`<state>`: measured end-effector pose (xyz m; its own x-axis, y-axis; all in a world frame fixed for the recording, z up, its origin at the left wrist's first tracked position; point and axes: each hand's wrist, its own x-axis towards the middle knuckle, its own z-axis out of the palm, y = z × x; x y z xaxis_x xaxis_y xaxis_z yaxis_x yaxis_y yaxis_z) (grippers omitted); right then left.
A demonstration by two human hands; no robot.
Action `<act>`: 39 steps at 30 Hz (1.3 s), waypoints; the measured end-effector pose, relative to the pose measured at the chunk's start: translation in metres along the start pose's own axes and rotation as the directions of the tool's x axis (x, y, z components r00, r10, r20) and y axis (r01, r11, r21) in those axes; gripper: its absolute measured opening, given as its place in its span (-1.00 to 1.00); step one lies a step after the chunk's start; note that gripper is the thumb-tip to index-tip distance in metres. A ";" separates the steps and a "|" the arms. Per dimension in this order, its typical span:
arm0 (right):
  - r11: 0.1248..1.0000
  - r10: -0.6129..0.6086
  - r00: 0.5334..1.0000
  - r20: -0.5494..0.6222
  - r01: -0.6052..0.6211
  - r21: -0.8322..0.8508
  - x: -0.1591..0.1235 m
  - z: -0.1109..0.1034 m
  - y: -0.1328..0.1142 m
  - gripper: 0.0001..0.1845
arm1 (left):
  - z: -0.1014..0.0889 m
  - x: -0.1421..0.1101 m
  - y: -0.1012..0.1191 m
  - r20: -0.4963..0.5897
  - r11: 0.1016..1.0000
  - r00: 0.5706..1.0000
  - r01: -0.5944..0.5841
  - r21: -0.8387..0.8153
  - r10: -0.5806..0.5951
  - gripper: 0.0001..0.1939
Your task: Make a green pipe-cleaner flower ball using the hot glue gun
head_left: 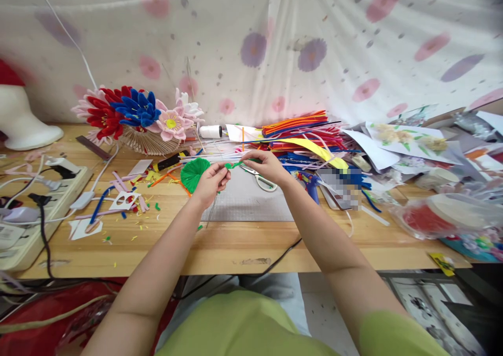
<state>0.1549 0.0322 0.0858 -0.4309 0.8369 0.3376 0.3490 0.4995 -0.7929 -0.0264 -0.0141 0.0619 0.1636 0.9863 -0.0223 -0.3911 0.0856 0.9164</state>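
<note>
Over the front of a grey cutting mat (pixel 255 206), my left hand (pixel 214 182) pinches one end of a green pipe cleaner (pixel 236 164). The fingers of my right hand (pixel 265 165) are closed on its other side, so it stretches between both hands. A round, ribbed green piece (pixel 192 175) shows just beyond my left hand; whether that hand also holds it I cannot tell. Thin wire stems (pixel 211 213) hang below the left fingers. Scissors with pale handles (pixel 266 184) lie on the mat under my right hand.
Fuzzy flowers (pixel 137 109) in red, blue and pink stand at the back left. Behind the mat lie bundled pipe cleaners (pixel 294 125) and a white thread spool (pixel 210 131). A blue glue gun (pixel 312 188) is to the right, a power strip (pixel 58 209) far left.
</note>
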 end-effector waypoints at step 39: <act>1.000 0.021 0.998 0.053 -0.022 0.019 -0.001 0.014 0.011 -0.73 | -0.002 0.000 -0.009 -0.029 0.961 0.996 0.075 -0.266 -0.086 -0.87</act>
<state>0.1471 0.0340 0.0694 -0.4670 0.8340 0.2937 0.3425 0.4769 -0.8095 -0.0250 -0.0147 0.0527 0.1701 0.9790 -0.1123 -0.6049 0.1937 0.7724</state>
